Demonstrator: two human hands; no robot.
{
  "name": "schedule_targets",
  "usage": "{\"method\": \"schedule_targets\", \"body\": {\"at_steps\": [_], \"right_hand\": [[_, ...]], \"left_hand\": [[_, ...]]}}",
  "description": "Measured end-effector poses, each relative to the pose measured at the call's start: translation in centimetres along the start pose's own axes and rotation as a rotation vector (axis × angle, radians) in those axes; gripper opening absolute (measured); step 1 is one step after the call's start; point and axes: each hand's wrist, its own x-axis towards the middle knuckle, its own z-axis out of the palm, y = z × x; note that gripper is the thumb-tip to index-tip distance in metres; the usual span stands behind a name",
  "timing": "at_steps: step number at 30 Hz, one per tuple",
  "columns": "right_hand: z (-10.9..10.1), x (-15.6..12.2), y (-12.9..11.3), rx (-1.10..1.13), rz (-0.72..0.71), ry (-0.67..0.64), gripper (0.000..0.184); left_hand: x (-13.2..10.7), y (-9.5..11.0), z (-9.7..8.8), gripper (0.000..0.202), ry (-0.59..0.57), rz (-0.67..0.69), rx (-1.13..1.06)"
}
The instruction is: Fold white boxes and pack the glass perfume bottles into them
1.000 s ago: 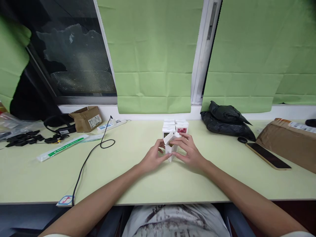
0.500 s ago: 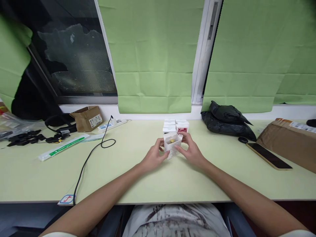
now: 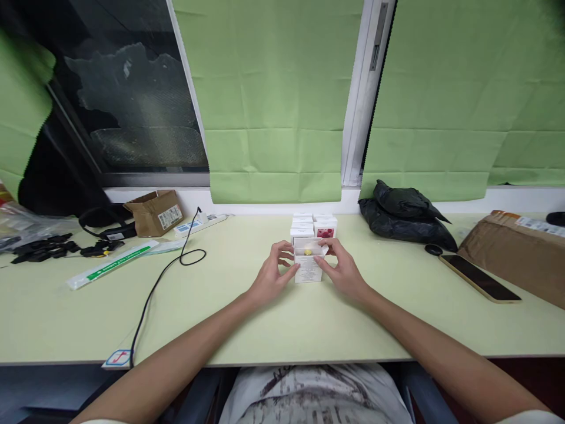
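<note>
A small white carton (image 3: 308, 272) with printed text stands upright on the table, its top open and its flaps raised. Inside it a round yellow item (image 3: 308, 252) shows, too small to name. At the carton's left edge my left hand (image 3: 271, 277) has its thumb on the front corner and its fingers curled along the side. My right hand (image 3: 346, 272) grips the right side, thumb on the front and fingers at the side flap. Right behind the carton, several closed white boxes (image 3: 302, 226) stand in two columns, one with a red picture (image 3: 325, 232) on its front.
On the right lie a phone (image 3: 481, 280), a black mouse (image 3: 434, 250), a brown parcel (image 3: 516, 253) and a black plastic bag (image 3: 406, 218). To the left are a black cable (image 3: 152, 294), a green-white packet (image 3: 112, 264), an open cardboard box (image 3: 156, 213) and a power strip (image 3: 205, 222).
The carton has gone from tilted and turned to upright and square to me. My left hand has shifted slightly, its fingers looser along the side.
</note>
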Motion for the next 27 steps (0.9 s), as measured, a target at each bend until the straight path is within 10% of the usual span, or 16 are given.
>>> {"method": "schedule_targets", "body": {"at_steps": [13,27], "right_hand": [[0.13,-0.09,0.26,-0.024,0.012,0.015,0.045],[-0.39,0.29,-0.50,-0.051,-0.100,-0.003,0.016]], "left_hand": [[0.05,0.05,-0.11,0.055,-0.016,0.025,0.028],[-0.05,-0.82,0.11,0.048,0.025,0.058,0.020]]}}
